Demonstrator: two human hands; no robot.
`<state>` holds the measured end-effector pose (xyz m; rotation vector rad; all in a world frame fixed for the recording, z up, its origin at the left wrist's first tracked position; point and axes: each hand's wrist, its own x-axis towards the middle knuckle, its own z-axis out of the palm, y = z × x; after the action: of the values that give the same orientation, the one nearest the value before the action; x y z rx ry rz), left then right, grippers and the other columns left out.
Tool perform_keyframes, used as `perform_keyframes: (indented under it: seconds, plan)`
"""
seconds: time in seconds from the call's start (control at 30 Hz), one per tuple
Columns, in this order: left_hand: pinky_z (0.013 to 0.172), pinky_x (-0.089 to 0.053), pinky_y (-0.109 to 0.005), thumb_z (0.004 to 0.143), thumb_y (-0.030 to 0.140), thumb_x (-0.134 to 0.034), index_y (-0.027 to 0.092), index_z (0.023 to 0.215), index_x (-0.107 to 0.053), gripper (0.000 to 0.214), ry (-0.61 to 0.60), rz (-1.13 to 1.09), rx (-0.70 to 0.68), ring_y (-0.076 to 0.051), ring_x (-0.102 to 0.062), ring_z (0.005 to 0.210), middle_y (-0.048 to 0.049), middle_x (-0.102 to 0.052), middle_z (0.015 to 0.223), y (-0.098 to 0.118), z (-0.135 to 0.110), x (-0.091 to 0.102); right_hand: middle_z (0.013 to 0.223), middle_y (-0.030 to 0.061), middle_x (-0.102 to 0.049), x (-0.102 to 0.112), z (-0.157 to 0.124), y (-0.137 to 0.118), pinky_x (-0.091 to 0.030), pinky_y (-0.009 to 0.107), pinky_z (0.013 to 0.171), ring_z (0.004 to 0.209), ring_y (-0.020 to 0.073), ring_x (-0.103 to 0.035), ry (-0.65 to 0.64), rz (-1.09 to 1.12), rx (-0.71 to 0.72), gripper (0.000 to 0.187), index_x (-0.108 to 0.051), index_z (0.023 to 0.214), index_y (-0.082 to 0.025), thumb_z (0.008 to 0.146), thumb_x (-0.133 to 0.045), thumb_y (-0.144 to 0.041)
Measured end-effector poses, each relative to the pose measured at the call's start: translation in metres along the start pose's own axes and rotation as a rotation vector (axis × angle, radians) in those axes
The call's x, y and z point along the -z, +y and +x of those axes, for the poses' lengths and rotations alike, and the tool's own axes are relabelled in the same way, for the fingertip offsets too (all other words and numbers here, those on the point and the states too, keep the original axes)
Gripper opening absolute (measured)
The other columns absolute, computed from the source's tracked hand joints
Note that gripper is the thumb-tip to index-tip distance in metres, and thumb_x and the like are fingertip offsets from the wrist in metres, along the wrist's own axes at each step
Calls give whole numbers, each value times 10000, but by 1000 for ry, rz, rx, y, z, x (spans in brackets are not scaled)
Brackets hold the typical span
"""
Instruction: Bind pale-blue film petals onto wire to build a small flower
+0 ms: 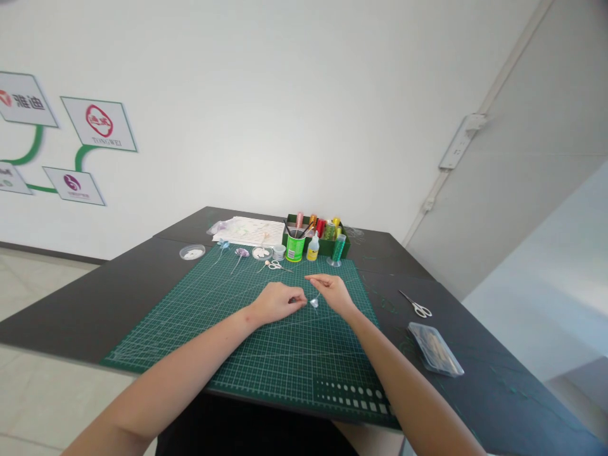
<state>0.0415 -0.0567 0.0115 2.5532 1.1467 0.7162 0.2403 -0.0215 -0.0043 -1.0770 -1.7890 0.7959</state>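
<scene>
Over the mat [285, 354], we are holding the left hand [279, 301] with fingers curled in and the right hand [334, 292] with fingertips together, though we cannot tell whether either is clamping anything, while the white piece [314, 303] is showing between them and scissors [275, 265] are lying beyond.

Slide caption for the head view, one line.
Bare left hand and right hand flank a small, shiny white piece over a green gridded cutting mat.
</scene>
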Motion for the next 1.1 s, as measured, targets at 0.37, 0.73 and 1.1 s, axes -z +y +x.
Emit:
perform_keyframes:
  seconds: [0.37, 0.73, 1.1]
  plan:
    - [599, -391, -190, 849, 273, -555, 234, 797, -632, 101, 188, -39, 119, -109, -642, 660, 65, -709, 725, -13, 3, 2, 562, -2, -621, -4, 0, 26, -307, 233, 490, 490, 121, -458, -288, -234, 21, 306, -774, 844, -159, 831, -518, -326]
    - [627, -453, -219, 878, 312, -493, 239, 830, -598, 136, 270, -82, 265, -130, -671, 642, 52, -738, 805, -37, 8, 7, 688, 35, -701, -13, -8, 19, -360, 236, 524, 547, 138, -529, -425, -215, -21, 261, -775, 921, -181, 814, -566, -296]
    - [620, -445, -225, 875, 303, -503, 242, 853, -594, 111, 307, -39, 304, -128, -665, 606, 63, -737, 798, -47, 9, 12, 633, 14, -663, -16, -11, 10, -282, 218, 473, 484, 101, -433, -505, -200, -45, 250, -776, 863, -170, 814, -557, -281]
